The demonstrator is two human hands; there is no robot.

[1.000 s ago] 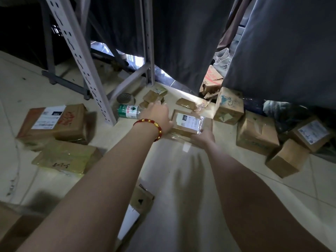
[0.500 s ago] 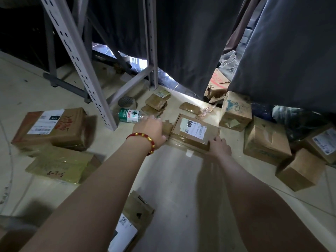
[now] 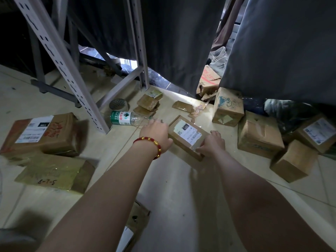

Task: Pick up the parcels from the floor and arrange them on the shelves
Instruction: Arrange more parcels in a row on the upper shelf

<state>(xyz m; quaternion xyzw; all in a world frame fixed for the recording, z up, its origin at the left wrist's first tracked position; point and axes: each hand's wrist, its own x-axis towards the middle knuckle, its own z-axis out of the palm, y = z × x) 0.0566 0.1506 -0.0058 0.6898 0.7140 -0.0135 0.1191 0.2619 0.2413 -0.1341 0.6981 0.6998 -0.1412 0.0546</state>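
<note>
A flat brown parcel (image 3: 185, 137) with a white label marked 220 lies on the tiled floor in the middle of the view. My left hand (image 3: 156, 132), a red and gold bead bracelet on its wrist, holds the parcel's left side. My right hand (image 3: 211, 143) grips its near right corner with curled fingers. Other cardboard parcels lie around: two large ones at the left (image 3: 42, 135) (image 3: 54, 174), several boxes at the right (image 3: 259, 135) (image 3: 228, 107) (image 3: 293, 161). The grey shelf upright (image 3: 60, 59) stands at the upper left.
A plastic water bottle (image 3: 125, 118) lies by the shelf foot, next to a round floor drain (image 3: 118, 104). Small flat packets (image 3: 148, 104) sit behind it. Dark grey curtains (image 3: 181, 39) hang at the back. A small parcel (image 3: 135, 222) lies near my left forearm.
My right hand moved from the parcel's near edge to its near right corner and closed on it. My left hand slid against the parcel's left side. The parcel has turned slightly.
</note>
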